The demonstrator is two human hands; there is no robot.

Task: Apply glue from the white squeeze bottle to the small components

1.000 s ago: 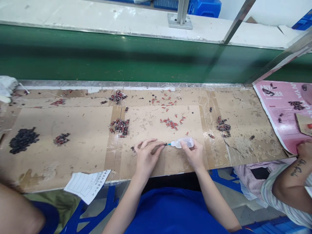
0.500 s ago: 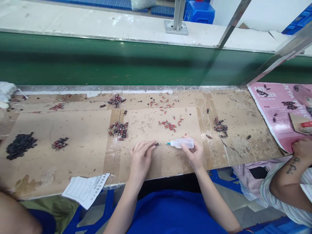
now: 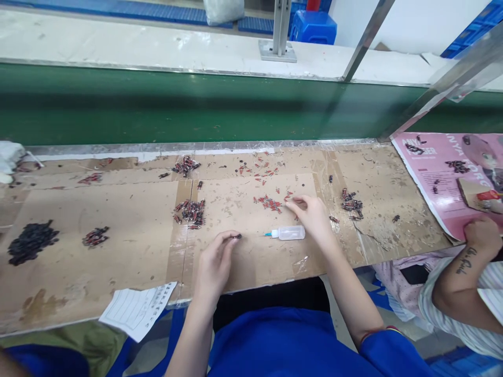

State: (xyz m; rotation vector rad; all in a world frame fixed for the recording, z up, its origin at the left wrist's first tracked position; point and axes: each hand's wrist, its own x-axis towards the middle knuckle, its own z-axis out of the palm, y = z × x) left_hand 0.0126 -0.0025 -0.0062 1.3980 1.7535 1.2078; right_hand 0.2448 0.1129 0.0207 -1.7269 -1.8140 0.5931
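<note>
My left hand (image 3: 215,260) sits low in the middle of the frame, its grip pinched shut on a small dark part (image 3: 237,236) held between thumb and fingertip just above the cardboard surface (image 3: 129,230). My right hand (image 3: 312,215) is stretched up and to the right of it, fingers loosely open, the fingertips (image 3: 293,202) touching the near edge of a scatter of little red parts (image 3: 269,202) at the centre of the frame; whether one of them is already between my fingers I cannot tell. The small clear bottle (image 3: 288,233) with its blue tip lies on its side on the surface between my two hands, just under my right palm, tip pointing left, and neither hand holds it.

A cluster of red-and-black parts (image 3: 190,212) lies left of centre, another smaller one (image 3: 186,166) further up, and one more (image 3: 351,204) to the right of my right hand. A heap of black pieces (image 3: 30,241) sits at the far left, with a small mixed pile (image 3: 95,236) beside it. A printed paper slip (image 3: 135,310) hangs over the near edge at lower left. At the right edge, another person's tattooed forearm (image 3: 461,272) rests near a pink printed sheet (image 3: 440,173). A green belt (image 3: 176,104) runs across the upper part of the frame.
</note>
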